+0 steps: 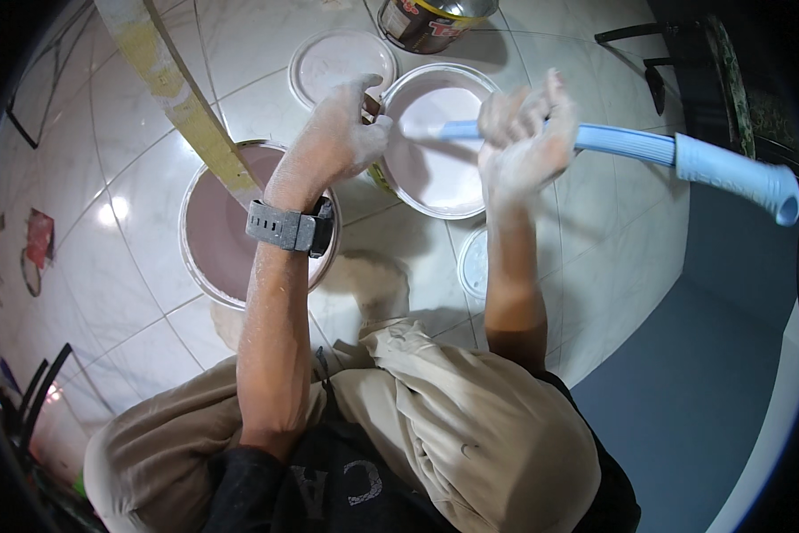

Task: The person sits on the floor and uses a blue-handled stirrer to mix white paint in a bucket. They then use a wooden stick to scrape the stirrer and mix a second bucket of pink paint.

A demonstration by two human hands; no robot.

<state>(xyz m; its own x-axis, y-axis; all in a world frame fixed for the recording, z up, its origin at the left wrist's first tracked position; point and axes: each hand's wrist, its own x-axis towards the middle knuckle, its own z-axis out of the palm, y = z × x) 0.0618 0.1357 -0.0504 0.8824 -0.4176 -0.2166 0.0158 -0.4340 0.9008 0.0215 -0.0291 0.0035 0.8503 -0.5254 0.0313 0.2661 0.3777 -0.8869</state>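
My left hand [344,133], dusted white and with a grey-strapped watch on its wrist, is closed at the left rim of a white bucket [405,197]. Pale, whitish material [435,164] lies inside that bucket. My right hand [525,142], also coated white, is wrapped round a ribbed light-blue tube-like handle [630,145]. The handle's thick end sticks out to the right, while its other end reaches over the bucket's contents; whether a tool head is attached there is hidden. A second, larger bucket [186,240] stands below my left wrist, with a paint-stained wooden plank [164,75] slanting into it.
A round white lid [341,64] lies beyond my left hand. Behind the bucket stands a dark tub [426,27] with a yellow rim. Another lid [475,264] is partly behind my right forearm. Dark metal legs [657,80] stand at right; a red scrap [39,235] lies left.
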